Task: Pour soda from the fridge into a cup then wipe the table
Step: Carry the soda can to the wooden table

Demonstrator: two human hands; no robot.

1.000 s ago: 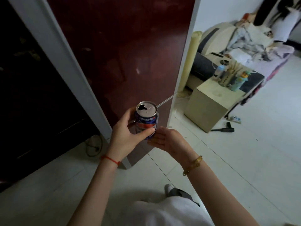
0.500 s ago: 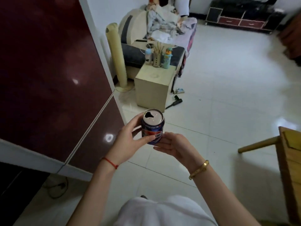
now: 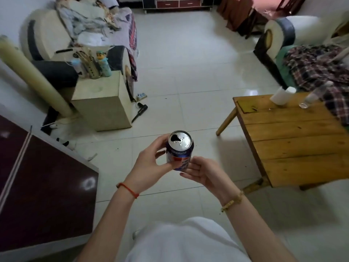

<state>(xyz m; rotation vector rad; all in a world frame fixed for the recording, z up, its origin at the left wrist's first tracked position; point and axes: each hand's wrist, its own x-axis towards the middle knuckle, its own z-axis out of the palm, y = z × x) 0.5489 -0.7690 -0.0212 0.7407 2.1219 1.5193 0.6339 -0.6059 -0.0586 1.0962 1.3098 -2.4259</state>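
A blue soda can (image 3: 179, 152) with its top opened stands upright in front of me, over the tiled floor. My left hand (image 3: 149, 165) grips the can's side, thumb in front and fingers behind. My right hand (image 3: 204, 173) lies palm up under the can's base, fingers relaxed and touching it. To the right stands a wooden table (image 3: 294, 142). At its far edge sit a clear glass cup (image 3: 311, 98) and a white roll of paper (image 3: 282, 95). The dark red fridge (image 3: 43, 195) is at my lower left, its door closed.
A beige cube side table (image 3: 102, 103) with bottles and a utensil holder stands far left beside a cluttered sofa (image 3: 79, 35). A black hair tool (image 3: 139, 111) and a power strip lie on the floor. An armchair with a plaid cloth (image 3: 317, 65) sits behind the wooden table.
My view has swung right, away from the fridge door toward the room; the wooden table with the cup has come fully into sight. Both hands keep the same hold on the can.
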